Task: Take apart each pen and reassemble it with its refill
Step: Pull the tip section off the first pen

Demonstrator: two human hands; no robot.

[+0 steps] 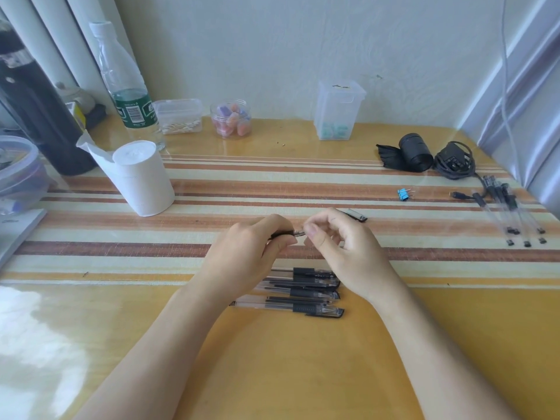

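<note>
The right thumb [312, 231] and forefinger pinch the clear tip end of a pen [285, 234]. The pen's black grip section pokes out of the left hand [251, 247], whose fingers are curled round the rest of the barrel and hide it. The other fingers of the right hand [342, 247] are loosely bent, and I can't see anything in them. The hands meet almost knuckle to knuckle over the striped mat [272, 192].

Just behind the right hand, a pen cap [358, 215] lies on the mat, partly hidden by the knuckles. Nearer the person, between the wrists, is a pile of capped pens [306, 291]. They have clear barrels and black grips, and lie roughly parallel with their caps to the right, on the yellow table [303, 374].

Well off to the right, a second bunch of pens [512, 213] is fanned out beside a coiled black cable [453, 162] and a black roll [415, 156]. A small blue binder clip [404, 194] sits alone on the mat between that group and the hands.

To the left stands a roll of tissue paper [142, 177]. Along the wall are a water bottle [127, 86], a box of cotton swabs [178, 116], a jar of coloured pieces [231, 119] and a tall clear box [338, 113].
</note>
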